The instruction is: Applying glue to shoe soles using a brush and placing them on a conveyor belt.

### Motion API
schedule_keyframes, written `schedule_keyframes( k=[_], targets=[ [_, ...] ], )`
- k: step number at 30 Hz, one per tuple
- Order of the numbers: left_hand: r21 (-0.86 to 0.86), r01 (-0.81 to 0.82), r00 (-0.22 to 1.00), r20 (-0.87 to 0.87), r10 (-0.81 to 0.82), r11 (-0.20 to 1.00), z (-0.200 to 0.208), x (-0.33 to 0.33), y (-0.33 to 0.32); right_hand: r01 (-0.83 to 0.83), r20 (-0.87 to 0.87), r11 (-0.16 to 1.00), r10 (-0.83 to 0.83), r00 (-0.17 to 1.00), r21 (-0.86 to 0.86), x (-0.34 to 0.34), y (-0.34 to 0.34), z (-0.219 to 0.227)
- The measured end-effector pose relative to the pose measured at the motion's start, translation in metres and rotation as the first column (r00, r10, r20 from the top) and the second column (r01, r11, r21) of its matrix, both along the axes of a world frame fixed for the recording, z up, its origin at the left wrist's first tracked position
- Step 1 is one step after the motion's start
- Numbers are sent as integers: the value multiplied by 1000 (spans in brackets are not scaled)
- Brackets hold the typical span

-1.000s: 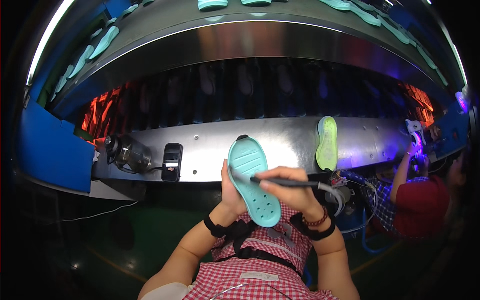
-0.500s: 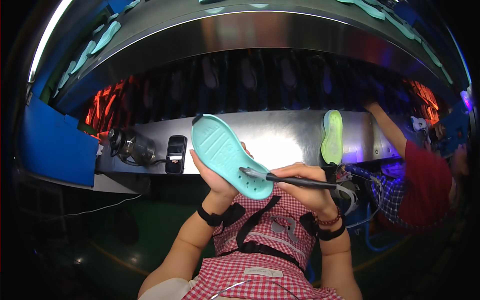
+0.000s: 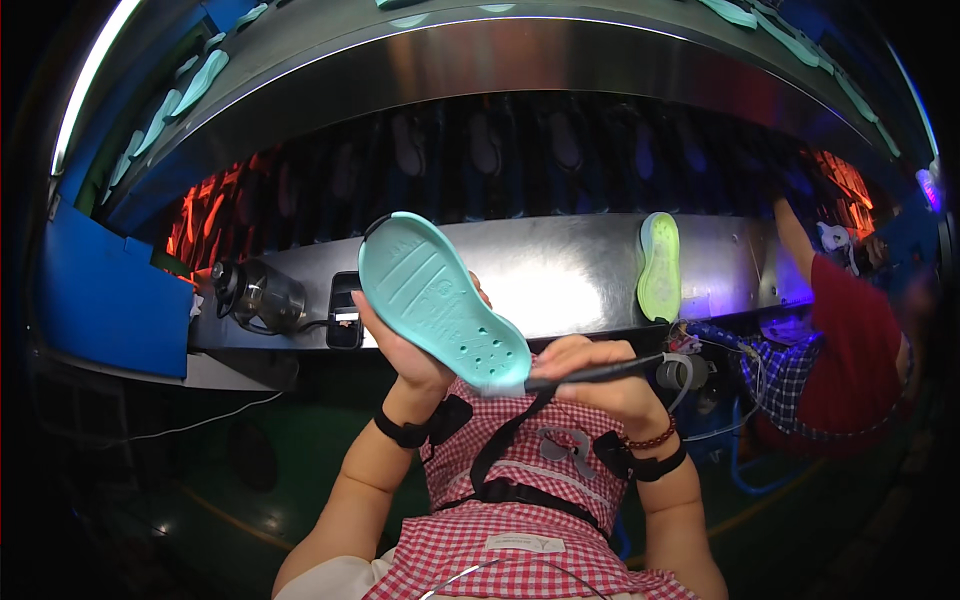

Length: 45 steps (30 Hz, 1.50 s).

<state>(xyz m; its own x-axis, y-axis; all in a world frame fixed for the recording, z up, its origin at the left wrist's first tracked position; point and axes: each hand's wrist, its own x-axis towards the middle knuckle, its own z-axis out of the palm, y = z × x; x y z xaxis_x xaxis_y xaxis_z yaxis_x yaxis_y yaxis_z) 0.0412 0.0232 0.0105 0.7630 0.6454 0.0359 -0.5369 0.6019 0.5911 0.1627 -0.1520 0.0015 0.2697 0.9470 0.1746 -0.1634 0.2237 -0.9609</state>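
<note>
A turquoise shoe sole (image 3: 425,290) with moulded grooves and small holes rests tilted in my left hand (image 3: 405,355), whose thumb lies along its left edge and fingertips show at its right. Dark material shows on the sole's far edge. In my right hand (image 3: 615,385) is a black-handled brush (image 3: 545,383), gripped between thumb and fingers. The pale, blurred brush tip is at the sole's near end, by its rim; whether it touches cannot be made out.
On the metal bench (image 3: 560,250) stand a yellow-green sole (image 3: 659,270), a phone (image 3: 344,325) and a dark see-through jug (image 3: 270,295). Beyond rises a conveyor (image 3: 500,60) carrying turquoise soles. A co-worker in a red sleeve (image 3: 850,310) reaches in at right.
The sole has moved left and slightly away from me, now overlapping the phone's edge. The brush has slid from the holed face to the near rim. The co-worker's arm has shifted right.
</note>
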Motion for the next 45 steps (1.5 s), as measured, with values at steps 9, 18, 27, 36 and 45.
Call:
schedule_keyframes(
  k=[9,18,27,36,45],
  targets=[
    [-234,190,979,-21,-201,953,-14,-5,-28,104,-180,985,-128,975,-141,-24,6,12],
    [-195,546,774,-254,-580,815,-9,-13,6,-86,402,996,90,911,-28,-5,0,43],
    [-62,749,530,-540,-653,659,12,-9,12,-323,434,945,313,845,-52,31,-6,62],
    [108,739,582,-601,-549,665,25,-27,28,-155,372,988,144,917,-2,28,-20,55],
    [32,736,577,-551,-602,676,30,-31,34,-199,426,978,207,881,-63,21,-23,52]
  ],
)
